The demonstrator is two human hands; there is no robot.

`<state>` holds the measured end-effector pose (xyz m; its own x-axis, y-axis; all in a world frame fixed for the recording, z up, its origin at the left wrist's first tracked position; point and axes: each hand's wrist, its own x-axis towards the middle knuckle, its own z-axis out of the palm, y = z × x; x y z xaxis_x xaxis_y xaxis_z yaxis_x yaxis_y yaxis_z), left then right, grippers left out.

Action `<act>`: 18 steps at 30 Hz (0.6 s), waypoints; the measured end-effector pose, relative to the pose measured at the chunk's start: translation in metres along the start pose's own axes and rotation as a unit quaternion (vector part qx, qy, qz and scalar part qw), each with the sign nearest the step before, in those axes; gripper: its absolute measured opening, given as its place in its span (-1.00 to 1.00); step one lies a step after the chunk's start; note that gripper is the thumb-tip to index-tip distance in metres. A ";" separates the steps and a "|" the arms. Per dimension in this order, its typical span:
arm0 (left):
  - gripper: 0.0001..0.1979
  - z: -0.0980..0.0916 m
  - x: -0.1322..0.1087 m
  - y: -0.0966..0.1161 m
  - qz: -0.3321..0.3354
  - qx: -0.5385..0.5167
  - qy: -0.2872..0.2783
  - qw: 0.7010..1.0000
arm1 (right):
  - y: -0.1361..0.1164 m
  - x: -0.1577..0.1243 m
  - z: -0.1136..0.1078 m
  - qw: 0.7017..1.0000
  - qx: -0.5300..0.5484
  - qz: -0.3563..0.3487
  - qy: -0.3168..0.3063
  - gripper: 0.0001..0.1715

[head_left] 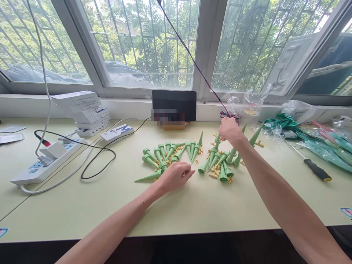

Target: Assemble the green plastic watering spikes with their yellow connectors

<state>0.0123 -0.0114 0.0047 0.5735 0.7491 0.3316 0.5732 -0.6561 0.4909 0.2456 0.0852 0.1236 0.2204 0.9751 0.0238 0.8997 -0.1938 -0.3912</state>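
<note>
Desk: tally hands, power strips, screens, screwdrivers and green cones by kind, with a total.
Left hand, right hand: 2
Power strip: 1
Screen: 1
Screwdriver: 1
Green cones: overlapping, no sure count
Total without cones: 5

Bare left hand [177, 176] nearer the body, fingers curled, bare left forearm [123, 213] angled in. Bare right hand [231, 130] farther forward, bare right forearm [272, 179] outstretched.
</note>
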 end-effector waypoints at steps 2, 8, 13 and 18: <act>-0.61 0.000 0.000 0.000 0.002 0.000 0.001 1.000 | 0.002 0.005 0.003 1.000 -0.007 -0.005 0.003 -0.84; -0.62 -0.001 0.001 0.001 0.003 0.002 0.004 1.000 | 0.010 0.016 0.009 0.996 -0.059 -0.040 0.044 -0.90; -0.61 0.000 0.000 0.000 0.003 0.003 0.003 1.000 | 0.011 0.015 0.008 0.992 -0.086 -0.076 0.059 -0.94; -0.62 0.001 0.000 -0.002 0.005 0.002 0.004 1.000 | 0.003 0.003 -0.001 0.992 -0.110 -0.069 -0.002 -0.86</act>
<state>0.0122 -0.0102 0.0034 0.5742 0.7438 0.3421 0.5703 -0.6632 0.4848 0.2495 0.0876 0.1236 0.0883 0.9943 0.0589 0.9816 -0.0768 -0.1750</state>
